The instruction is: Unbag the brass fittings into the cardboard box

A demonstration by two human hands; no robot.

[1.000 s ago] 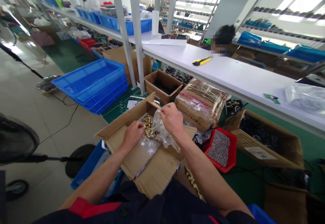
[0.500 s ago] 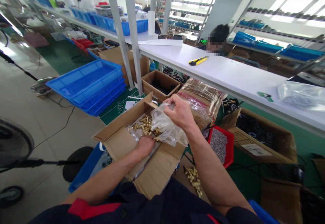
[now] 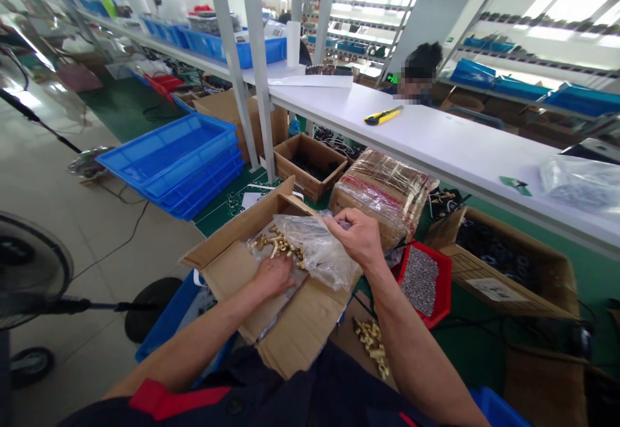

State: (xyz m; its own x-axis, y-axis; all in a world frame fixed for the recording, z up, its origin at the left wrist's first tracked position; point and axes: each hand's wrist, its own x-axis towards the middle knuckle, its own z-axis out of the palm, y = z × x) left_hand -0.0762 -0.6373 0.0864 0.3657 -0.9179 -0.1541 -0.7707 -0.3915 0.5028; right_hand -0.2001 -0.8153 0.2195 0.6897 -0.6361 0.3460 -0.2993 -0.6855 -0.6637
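Observation:
An open cardboard box (image 3: pixel 295 323) rests on my lap, lined with a clear plastic bag (image 3: pixel 314 249) holding several brass fittings (image 3: pixel 276 245). My right hand (image 3: pixel 357 236) pinches the bag's upper edge and holds it up at the box's right side. My left hand (image 3: pixel 272 276) is down inside the box at the bag's mouth, fingers curled among the fittings; what they hold is hidden. More brass fittings (image 3: pixel 372 343) lie loose on a surface by my right knee.
A red tray of small screws (image 3: pixel 422 280) and a tape-wrapped carton (image 3: pixel 385 196) sit right of the box. Stacked blue trays (image 3: pixel 177 159) stand on the floor to the left. A white bench (image 3: pixel 436 139) carries a yellow knife (image 3: pixel 382 115); a person sits behind it.
My left hand has moved from the fittings at the box's centre down toward the bag's near edge. My right hand has carried the bag edge rightward and lower.

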